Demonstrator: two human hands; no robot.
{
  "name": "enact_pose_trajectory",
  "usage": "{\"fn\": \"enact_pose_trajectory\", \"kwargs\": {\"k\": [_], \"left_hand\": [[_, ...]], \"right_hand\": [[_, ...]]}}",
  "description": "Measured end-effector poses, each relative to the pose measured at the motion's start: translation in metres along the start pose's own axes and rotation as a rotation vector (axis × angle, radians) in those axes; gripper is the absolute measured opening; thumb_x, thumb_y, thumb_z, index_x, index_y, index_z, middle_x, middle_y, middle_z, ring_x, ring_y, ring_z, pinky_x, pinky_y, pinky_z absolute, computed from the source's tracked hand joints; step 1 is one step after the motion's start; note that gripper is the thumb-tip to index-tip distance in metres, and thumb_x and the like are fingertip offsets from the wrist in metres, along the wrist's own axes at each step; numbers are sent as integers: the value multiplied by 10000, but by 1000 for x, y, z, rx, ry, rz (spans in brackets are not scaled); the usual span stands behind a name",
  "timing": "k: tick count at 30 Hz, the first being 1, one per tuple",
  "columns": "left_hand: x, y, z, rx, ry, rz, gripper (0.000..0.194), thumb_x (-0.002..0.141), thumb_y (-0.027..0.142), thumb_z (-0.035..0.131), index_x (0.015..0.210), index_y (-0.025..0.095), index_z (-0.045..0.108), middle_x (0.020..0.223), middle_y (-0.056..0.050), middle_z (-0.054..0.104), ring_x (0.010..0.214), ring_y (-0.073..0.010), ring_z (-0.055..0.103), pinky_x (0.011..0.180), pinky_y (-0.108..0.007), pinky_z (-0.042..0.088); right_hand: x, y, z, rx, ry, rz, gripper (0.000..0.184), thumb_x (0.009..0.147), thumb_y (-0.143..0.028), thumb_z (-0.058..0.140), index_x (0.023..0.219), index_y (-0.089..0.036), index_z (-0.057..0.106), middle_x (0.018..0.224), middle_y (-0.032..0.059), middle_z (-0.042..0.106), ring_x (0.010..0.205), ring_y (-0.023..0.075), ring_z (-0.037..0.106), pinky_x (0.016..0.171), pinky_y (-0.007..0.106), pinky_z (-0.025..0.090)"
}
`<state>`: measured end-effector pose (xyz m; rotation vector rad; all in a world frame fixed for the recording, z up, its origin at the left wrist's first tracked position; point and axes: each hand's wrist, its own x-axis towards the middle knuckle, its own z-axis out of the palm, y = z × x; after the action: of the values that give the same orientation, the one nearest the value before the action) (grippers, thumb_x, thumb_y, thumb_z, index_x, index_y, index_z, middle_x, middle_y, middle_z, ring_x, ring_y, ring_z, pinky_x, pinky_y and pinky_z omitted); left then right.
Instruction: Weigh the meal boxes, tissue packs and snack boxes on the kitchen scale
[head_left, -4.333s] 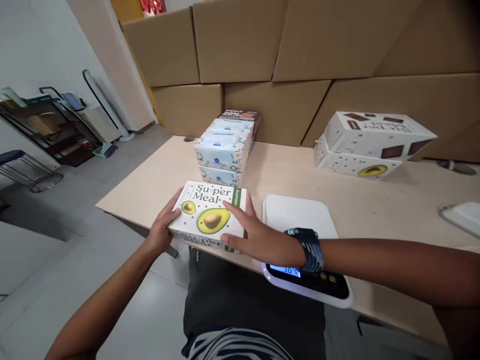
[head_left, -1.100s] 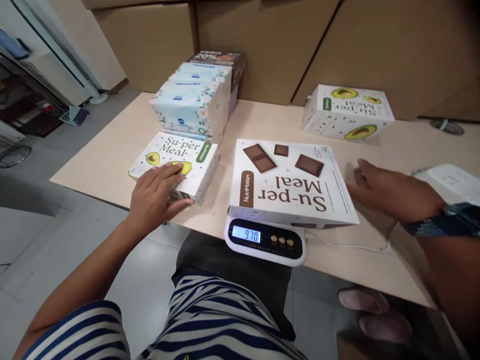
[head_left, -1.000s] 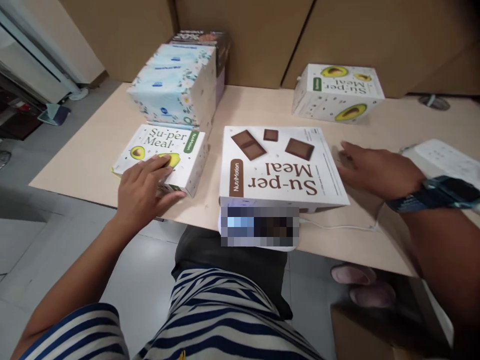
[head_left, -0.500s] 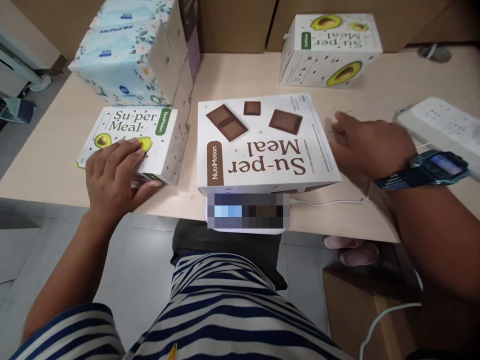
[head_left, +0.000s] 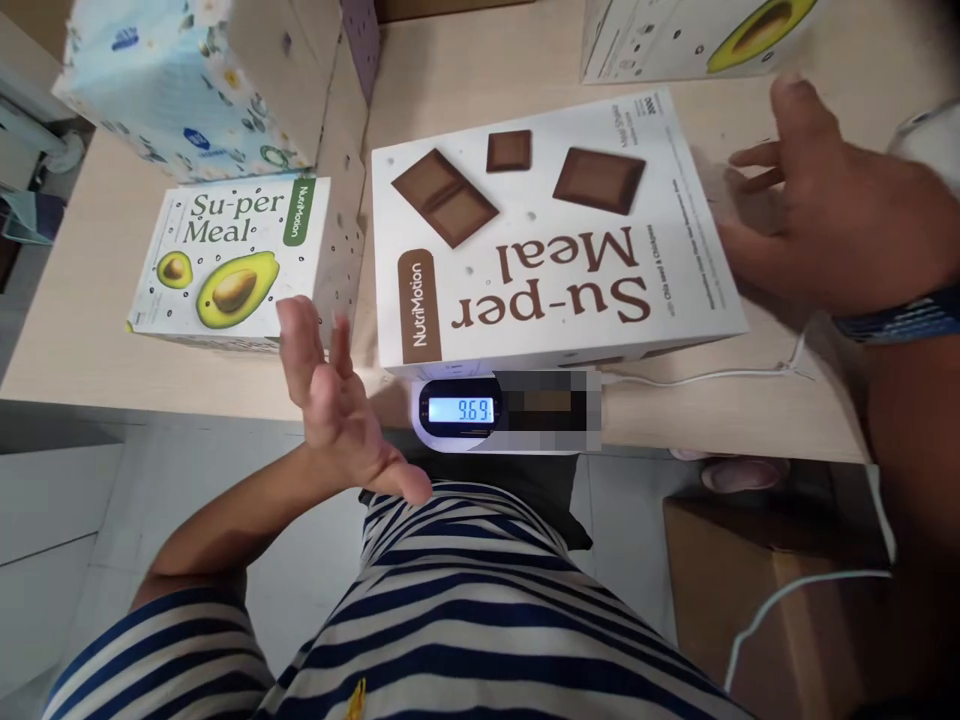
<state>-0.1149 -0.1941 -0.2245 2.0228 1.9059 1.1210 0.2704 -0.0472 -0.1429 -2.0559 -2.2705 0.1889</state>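
Note:
A large white chocolate Su-per Meal box [head_left: 547,230] lies flat on a white digital scale [head_left: 457,410] whose lit display reads 969. My left hand [head_left: 334,410] hovers open, palm up, off the table's near edge, just below an avocado Su-per Meal box [head_left: 232,260] that lies flat on the table. My right hand [head_left: 832,210], with a watch at the wrist, is open with spread fingers beside the right edge of the chocolate box, holding nothing.
A stack of pale blue tissue packs [head_left: 195,80] stands at the back left of the wooden table [head_left: 67,340]. Another avocado box [head_left: 705,35] lies at the back. A white cable [head_left: 712,375] runs from the scale. A cardboard box [head_left: 765,570] sits on the floor at the right.
My left hand has lifted off the avocado box and pulled back toward me, opening. My right hand has risen and spread. The view has dropped closer to the table.

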Motion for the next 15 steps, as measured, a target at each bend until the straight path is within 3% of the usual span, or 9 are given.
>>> {"fn": "enact_pose_trajectory", "kwargs": {"k": [2, 5, 9, 12, 15], "left_hand": [[1, 12, 2, -52, -50, 3, 1221, 576, 961, 853, 1598, 492, 377, 1901, 69, 116, 1721, -418, -330, 1429, -806, 215], [4, 22, -2, -134, 4, 64, 1315, 627, 1050, 726, 1697, 506, 188, 1918, 53, -36, 1752, -462, -209, 1436, -769, 229], [5, 31, -13, -216, 5, 126, 1351, 700, 1127, 489, 1755, 457, -22, 1915, -1, -141, 1774, -486, -50, 1435, -718, 284], [6, 38, -17, -311, -49, 115, 1322, 758, 1078, 531, 1765, 451, -52, 1908, 2, -181, 1780, -463, -52, 1449, -690, 273], [7, 48, -14, -519, -149, 83, 1161, 883, 948, 586, 1763, 498, -23, 1913, 29, -147, 1794, -398, 6, 1458, -642, 282]], "right_hand": [[-1, -1, 0, 75, 9, 13, 1018, 1060, -657, 618, 1809, -292, 33, 1737, 192, 476, 1533, 390, 583, 1154, 578, 502], [-1, 2, 3, 160, 41, 31, 1108, 1004, -697, 648, 1813, -281, 15, 1754, 215, 438, 1474, 400, 633, 1187, 623, 509], [5, 14, 17, 338, 149, -136, 1200, 963, -783, 577, 1802, -126, 26, 1790, 294, 288, 1584, 355, 525, 1249, 518, 493], [7, 14, 27, 457, 265, -222, 1236, 957, -862, 472, 1798, -88, 3, 1820, 274, 214, 1630, 309, 468, 1303, 475, 444], [-6, -13, 21, 582, 295, -205, 1239, 944, -964, 239, 1806, -130, -72, 1851, 221, 171, 1694, 308, 379, 1328, 512, 421]]}}
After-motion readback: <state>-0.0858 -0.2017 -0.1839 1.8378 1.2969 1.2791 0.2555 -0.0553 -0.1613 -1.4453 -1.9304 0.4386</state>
